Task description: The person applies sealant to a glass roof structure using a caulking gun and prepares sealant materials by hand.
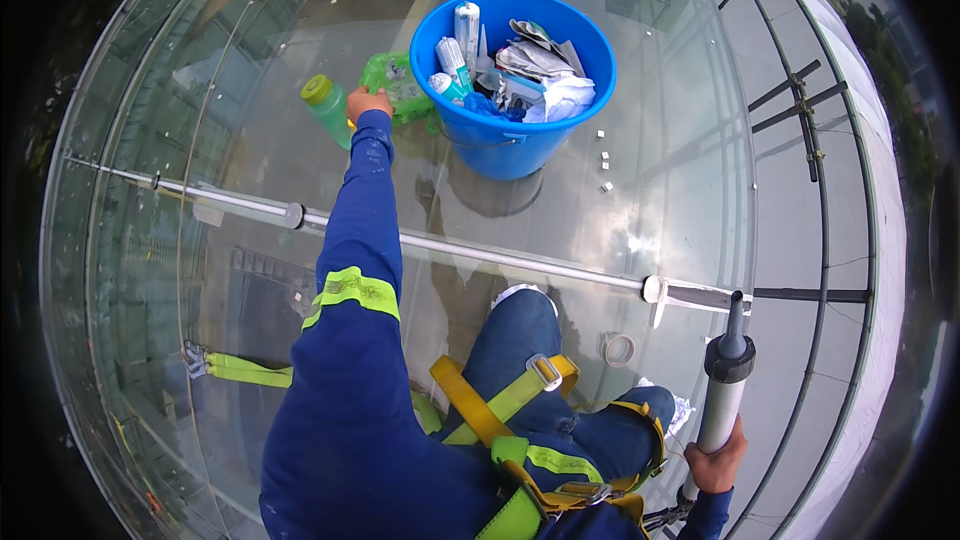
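Closest to the camera is a big blue sleeve, with yellow and green straps beside it at the bottom of the frame. At the lower right is a gray tube gun, tilted a little with its tip up. Fingers of the right hand are wrapped around it.

Up above, left of the middle, a crinkly green bag lies on the glass. Beside it, the left hand has its fingers curled in, almost a fist. I cannot tell if they have hold of the bag. Just left of that hand is a green bottle with a yellow lid.

Right of the bag, and close to it, stands a blue bucket, full of tubes and crumpled paper. Small white cubes sit to its right. One long silver pipe crosses the glass between the bucket and the person's knees, and the left arm reaches over it. Near the right knee is a round ring. Metal bars run down the right side.
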Motion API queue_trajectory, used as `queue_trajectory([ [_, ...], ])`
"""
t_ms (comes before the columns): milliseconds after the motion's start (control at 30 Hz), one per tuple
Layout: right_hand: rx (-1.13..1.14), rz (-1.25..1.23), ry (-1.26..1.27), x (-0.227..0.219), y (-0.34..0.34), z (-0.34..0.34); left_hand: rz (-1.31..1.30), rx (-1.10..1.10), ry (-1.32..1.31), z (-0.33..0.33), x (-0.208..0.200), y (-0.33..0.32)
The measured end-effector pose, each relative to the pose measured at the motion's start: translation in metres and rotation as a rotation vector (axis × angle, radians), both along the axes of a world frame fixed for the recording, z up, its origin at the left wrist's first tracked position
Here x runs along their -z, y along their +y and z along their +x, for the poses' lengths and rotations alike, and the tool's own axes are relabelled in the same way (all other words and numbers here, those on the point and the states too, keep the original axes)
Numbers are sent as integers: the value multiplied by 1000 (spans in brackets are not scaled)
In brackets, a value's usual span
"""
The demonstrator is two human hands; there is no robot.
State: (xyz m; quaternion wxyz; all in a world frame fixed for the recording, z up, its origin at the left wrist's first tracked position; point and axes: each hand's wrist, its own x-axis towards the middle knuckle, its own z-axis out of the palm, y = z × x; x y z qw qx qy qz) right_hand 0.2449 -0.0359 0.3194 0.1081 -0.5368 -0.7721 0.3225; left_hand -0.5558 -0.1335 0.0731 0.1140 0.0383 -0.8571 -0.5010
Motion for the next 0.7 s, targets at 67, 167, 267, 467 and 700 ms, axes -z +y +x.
queue_trajectory([
  [67,121,-25,-215,-17,1,-2,111,228,-322,71,24,73],
  [167,68,-18,-240,-36,13,-5,101,973,-987,198,-19,84],
  [267,-139,-345,-94,-50,41,-18,587,1641,-957,350,-79,82],
  [467,-350,-669,29,-41,38,-16,1451,1806,-1056,536,-201,118],
  [700,-79,182,-321,-9,-29,33,1038,1287,-974,612,-199,108],
])
